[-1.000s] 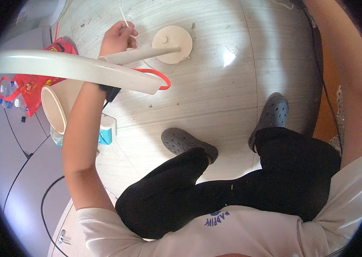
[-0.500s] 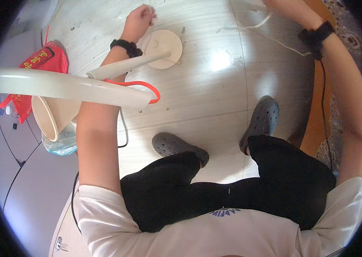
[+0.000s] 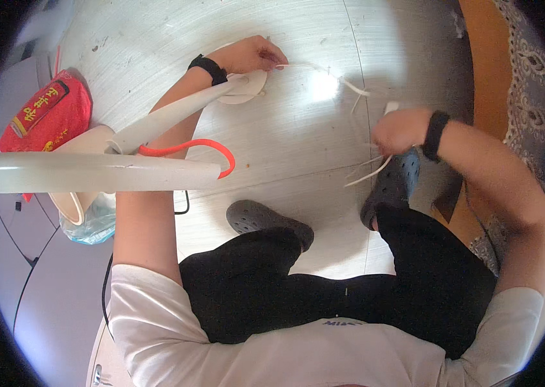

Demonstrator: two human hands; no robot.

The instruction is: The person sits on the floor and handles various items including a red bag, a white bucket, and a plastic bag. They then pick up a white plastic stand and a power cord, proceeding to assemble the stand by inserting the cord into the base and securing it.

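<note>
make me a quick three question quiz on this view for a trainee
1. Which colour is the loop at the end of the white tube? A blue, B red, C green
2. True or false: the right hand is nearer the round base than the left hand is.
3. Fill in: the left hand pinches a thin white ____.

Key: 1 B; 2 false; 3 cord

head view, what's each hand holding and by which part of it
The left hand pinches white cord; whether near an end cannot be told. The right hand, blurred, is closed on white cord too, exact spot hidden.
</note>
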